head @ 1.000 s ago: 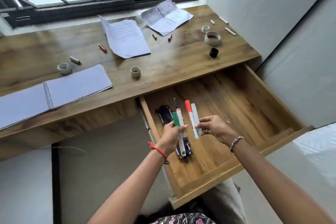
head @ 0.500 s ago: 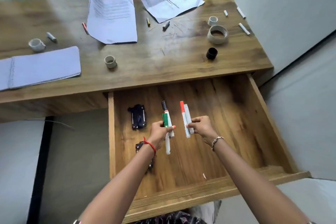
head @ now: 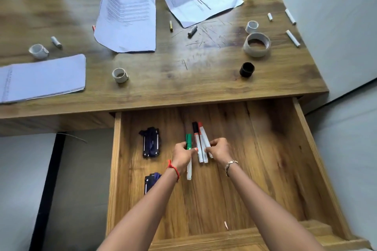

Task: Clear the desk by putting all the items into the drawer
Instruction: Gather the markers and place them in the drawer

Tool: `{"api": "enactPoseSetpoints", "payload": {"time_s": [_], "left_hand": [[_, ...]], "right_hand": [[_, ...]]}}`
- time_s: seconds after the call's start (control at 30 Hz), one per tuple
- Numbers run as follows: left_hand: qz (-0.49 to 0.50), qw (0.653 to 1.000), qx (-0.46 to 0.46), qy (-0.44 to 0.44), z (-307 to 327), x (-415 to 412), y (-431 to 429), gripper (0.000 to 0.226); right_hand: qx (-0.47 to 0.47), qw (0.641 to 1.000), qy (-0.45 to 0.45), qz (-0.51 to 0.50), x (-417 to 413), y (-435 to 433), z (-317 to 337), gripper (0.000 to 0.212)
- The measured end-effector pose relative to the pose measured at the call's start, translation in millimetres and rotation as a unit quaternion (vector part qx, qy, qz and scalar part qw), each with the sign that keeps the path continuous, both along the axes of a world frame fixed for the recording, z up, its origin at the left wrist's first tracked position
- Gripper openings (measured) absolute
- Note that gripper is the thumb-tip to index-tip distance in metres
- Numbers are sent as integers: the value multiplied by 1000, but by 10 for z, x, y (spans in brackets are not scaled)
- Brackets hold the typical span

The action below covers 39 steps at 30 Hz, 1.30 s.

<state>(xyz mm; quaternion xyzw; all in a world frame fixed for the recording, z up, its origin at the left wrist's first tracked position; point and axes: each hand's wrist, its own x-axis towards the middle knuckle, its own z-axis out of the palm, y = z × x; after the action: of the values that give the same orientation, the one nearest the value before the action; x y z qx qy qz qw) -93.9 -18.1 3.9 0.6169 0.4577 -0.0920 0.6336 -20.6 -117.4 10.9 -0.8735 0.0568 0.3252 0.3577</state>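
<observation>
Both hands' fingers pinched shut — left hand [head: 182,154] on green marker [head: 189,144], right hand [head: 220,150] seemingly on 2 markers [head: 203,144].

The drawer [head: 318,169] floor lies bare along its right side; two dark erasers [head: 151,142] crowd the left side.

Wooden desk [head: 163,87] bears papers [head: 126,22], tape rolls [head: 256,44], notebook [head: 42,77].

The left hand [head: 182,155] hides the green marker's [head: 189,142] middle, and the notebook [head: 40,78] runs off the left edge.
</observation>
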Motion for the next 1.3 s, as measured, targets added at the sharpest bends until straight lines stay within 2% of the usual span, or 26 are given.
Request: {"api": "enactPoseSetpoints", "payload": {"time_s": [0.23, 0.4, 0.57, 0.83, 1.1, 1.3], "left_hand": [[10, 998, 57, 14, -22, 133, 128, 39], [-27, 993, 118, 15, -97, 165, 145, 47], [-67, 985, 156, 4, -18, 117, 113, 50], [-106, 984, 141, -39, 99, 54, 116, 49], [-125, 979, 152, -49, 175, -38, 68, 54], [-125, 976, 173, -53, 299, -144, 46, 52]], "right_hand": [[16, 998, -39, -47, 120, -8, -32, 29], [3, 998, -58, -21, 101, 15, -108, 37], [-7, 996, -81, 21, 63, 29, -128, 28], [-24, 994, -87, 60, 21, -40, -180, 22], [-10, 994, -88, 62, 15, -145, -100, 33], [-8, 993, -88, 72, 6, -269, 14, 20]]}}
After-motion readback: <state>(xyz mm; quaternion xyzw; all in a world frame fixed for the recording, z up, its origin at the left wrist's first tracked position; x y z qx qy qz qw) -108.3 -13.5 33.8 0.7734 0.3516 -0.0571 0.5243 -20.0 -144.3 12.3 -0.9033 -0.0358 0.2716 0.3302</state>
